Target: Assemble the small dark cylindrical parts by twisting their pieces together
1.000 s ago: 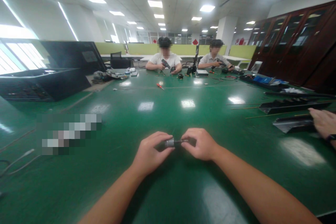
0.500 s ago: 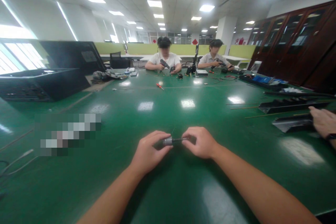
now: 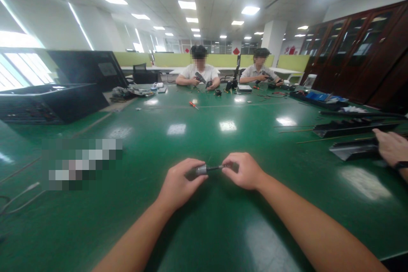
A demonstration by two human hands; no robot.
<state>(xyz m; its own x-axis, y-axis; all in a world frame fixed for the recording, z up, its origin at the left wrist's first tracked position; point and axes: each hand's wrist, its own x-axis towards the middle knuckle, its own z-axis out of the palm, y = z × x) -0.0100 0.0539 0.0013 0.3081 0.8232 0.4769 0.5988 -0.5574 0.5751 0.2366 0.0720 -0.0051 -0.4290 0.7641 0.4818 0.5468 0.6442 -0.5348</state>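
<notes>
Just above the green tabletop (image 3: 204, 225), my left hand (image 3: 179, 183) pinches a small grey cylinder (image 3: 201, 170) between thumb and fingers. A thin dark shaft (image 3: 214, 168) sticks out of the cylinder toward the right. Its far end lies between the thumb and fingertips of my right hand (image 3: 245, 172), which is closed in a pinch. Whether something small sits on that end is too blurred to tell. The part of the cylinder inside my left palm is hidden.
Another person's hand (image 3: 393, 146) rests by a dark metal channel (image 3: 352, 149) at right. Farther off lie an orange-red screwdriver (image 3: 193, 105) and thin rods. A black computer case (image 3: 76, 104) stands at left near a cable (image 3: 25, 197). Two people sit working across the table.
The cylinder and both hands have shifted very slightly, and the shaft now tilts up a little toward the right. Both hands keep their hold.
</notes>
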